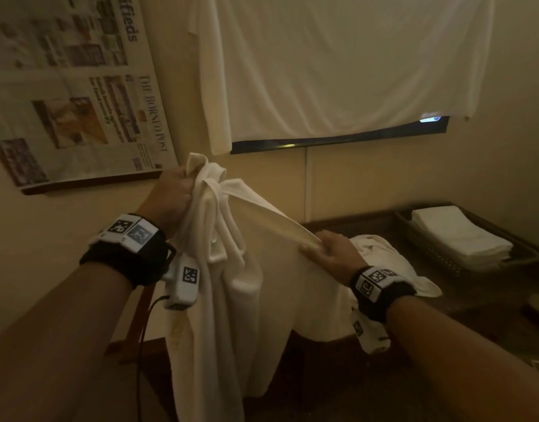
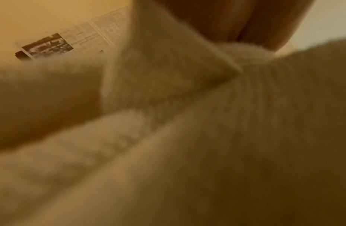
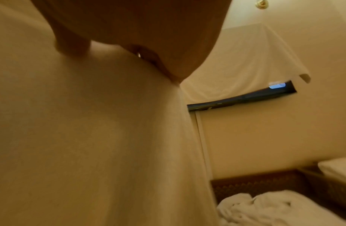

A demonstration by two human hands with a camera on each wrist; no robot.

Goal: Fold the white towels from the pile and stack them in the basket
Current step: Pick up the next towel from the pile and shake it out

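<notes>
A white towel [image 1: 231, 315] hangs in the air in front of me, its top edge stretched between both hands. My left hand [image 1: 178, 190] grips a bunched corner of it, raised near the wall. My right hand [image 1: 326, 251] pinches the top edge lower and to the right. The towel [image 2: 168, 137] fills the left wrist view, and the towel [image 3: 90, 137] covers most of the right wrist view. Behind my right hand lies a crumpled pile of white towels [image 1: 384, 254]. A dark woven basket [image 1: 438, 254] at the right holds a stack of folded white towels [image 1: 457, 233].
A newspaper [image 1: 73, 86] is fixed to the wall at the upper left. A white sheet [image 1: 338, 62] hangs over a dark screen [image 1: 338, 138] on the wall ahead. The pile and basket rest on a dark woven surface [image 1: 490, 315].
</notes>
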